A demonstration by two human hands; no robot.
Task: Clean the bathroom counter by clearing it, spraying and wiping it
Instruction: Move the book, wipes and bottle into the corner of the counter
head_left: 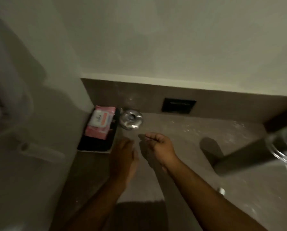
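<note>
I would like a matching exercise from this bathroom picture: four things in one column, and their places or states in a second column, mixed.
1. pink wipes pack
2. shiny metal dish
3. black wall plate
4. right hand

a. set in the backsplash
b. lying on the black tray
c. fingers curled, holding nothing visible
d. standing on the counter, right of the tray

Pairs: 1-b, 2-d, 3-a, 4-c

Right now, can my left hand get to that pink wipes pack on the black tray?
Probably yes. The left hand hovers beside the black tray, and nothing stands between it and the pink wipes pack, which lies on top of the tray. The wall on the left may crowd the approach.
</note>
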